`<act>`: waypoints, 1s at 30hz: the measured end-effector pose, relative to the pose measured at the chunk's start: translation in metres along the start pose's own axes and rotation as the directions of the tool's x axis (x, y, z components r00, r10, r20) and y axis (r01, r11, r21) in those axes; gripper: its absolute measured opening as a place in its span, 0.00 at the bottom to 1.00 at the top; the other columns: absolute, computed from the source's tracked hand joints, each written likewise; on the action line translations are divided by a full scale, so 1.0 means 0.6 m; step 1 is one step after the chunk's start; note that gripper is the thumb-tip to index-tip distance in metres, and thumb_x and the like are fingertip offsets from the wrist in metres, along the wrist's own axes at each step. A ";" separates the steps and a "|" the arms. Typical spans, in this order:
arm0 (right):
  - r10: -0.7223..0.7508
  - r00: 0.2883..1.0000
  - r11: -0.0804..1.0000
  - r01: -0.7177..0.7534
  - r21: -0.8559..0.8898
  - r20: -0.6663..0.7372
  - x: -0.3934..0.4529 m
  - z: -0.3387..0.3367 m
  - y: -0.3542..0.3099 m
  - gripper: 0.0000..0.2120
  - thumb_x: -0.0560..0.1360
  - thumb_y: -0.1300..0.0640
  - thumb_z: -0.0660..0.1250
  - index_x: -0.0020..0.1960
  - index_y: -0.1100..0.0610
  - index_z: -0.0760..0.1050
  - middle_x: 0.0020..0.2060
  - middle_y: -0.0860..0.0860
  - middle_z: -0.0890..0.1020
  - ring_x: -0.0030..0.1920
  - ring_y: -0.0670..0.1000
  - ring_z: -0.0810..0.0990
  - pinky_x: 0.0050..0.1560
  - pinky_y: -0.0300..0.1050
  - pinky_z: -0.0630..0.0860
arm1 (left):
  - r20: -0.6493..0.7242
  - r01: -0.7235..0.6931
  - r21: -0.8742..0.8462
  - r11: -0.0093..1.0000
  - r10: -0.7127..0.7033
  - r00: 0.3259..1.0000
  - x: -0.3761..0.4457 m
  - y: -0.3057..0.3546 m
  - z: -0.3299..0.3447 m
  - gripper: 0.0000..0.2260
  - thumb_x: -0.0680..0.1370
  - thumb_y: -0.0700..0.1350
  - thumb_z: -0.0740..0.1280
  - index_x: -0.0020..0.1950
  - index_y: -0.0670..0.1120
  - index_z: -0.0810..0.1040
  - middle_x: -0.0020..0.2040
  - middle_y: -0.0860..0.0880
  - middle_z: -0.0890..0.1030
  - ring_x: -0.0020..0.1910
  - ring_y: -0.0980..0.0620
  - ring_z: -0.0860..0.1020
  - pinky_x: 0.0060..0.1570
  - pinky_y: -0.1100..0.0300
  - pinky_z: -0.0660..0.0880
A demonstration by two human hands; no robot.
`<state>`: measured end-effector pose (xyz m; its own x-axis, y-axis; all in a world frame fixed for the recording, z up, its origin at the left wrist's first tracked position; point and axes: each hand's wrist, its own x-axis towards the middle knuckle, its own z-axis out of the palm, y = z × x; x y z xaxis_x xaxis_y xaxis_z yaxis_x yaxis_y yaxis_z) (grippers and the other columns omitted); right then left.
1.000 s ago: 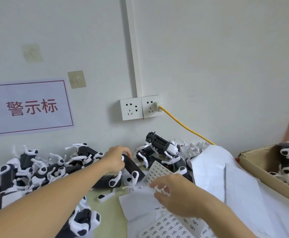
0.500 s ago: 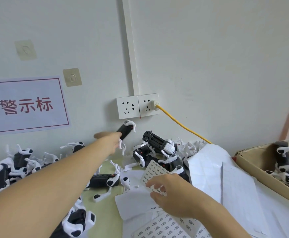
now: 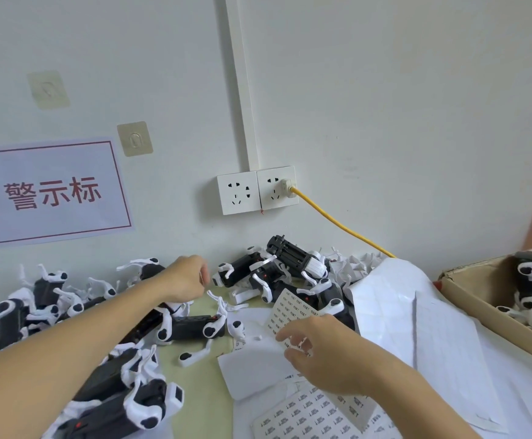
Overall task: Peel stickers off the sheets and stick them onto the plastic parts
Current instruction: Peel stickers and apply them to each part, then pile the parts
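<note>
Two bare hands in view, one head camera; the left hand (image 3: 186,282) hovers at the far centre of the green table (image 3: 209,394), fingers curled inward with nothing seen in them, just left of a black-and-white plastic part (image 3: 239,274) lying near the wall; the right hand (image 3: 325,353) rests low at centre on the paper, its fingertips (image 3: 282,335) pinching the near edge of one small sticker sheet (image 3: 290,307) that stands tilted up from the table; a second sticker sheet (image 3: 302,416), printed in rows, lies flat at the near edge under the right forearm; several blank white backing sheets (image 3: 401,315) are piled to the right, count uncertain because they overlap. Plastic parts lie in one heap at the left (image 3: 30,305), one cluster at the far centre (image 3: 293,264) and more at near left (image 3: 125,403); too many and too tangled to count. One cardboard box (image 3: 480,308) at the right edge holds further parts. On the wall: two sockets side by side (image 3: 256,193), one yellow cable (image 3: 340,228) plugged into the right one, one sign with red characters (image 3: 52,191), two adhesive hooks (image 3: 134,139).
</note>
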<state>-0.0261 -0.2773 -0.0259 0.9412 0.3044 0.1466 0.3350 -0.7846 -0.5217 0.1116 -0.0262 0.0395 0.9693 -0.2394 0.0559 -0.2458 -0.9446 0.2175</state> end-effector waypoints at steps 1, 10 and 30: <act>-0.002 1.000 1.000 0.002 -0.002 -0.011 0.000 0.000 0.000 0.15 0.82 0.48 0.61 0.68 0.43 0.74 0.53 0.41 0.74 0.51 0.42 0.77 0.50 0.37 0.76 | 0.156 -0.014 0.133 0.991 -0.007 0.988 -0.008 0.003 0.000 0.09 0.73 0.36 0.66 0.43 0.50 0.77 0.43 0.54 0.80 0.41 0.56 0.77 0.41 0.66 0.73; 0.151 0.912 0.985 -0.170 -0.016 -0.381 -0.002 -0.016 -0.003 0.16 0.80 0.58 0.57 0.61 0.47 0.78 0.50 0.44 0.80 0.39 0.44 0.81 0.40 0.41 0.80 | 0.141 -0.175 0.494 0.852 0.121 0.983 -0.042 0.010 0.060 0.08 0.73 0.41 0.63 0.39 0.50 0.65 0.38 0.54 0.69 0.47 0.48 0.71 0.63 0.53 0.59; 0.312 0.917 0.924 -0.354 -0.145 -0.249 -0.019 -0.030 -0.003 0.19 0.76 0.60 0.56 0.66 0.51 0.67 0.46 0.48 0.75 0.41 0.47 0.77 0.37 0.44 0.78 | 0.247 0.139 -0.956 -0.257 -0.460 0.853 -0.187 0.112 0.058 0.15 0.81 0.52 0.66 0.59 0.42 0.80 0.41 0.41 0.84 0.48 0.37 0.83 0.45 0.48 0.77</act>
<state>-0.0369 -0.2890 -0.0116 0.9783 -0.1006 0.1812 -0.0173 -0.9110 -0.4121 -0.0136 -0.0705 0.0137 0.9400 0.1745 -0.2933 0.1970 0.4244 0.8838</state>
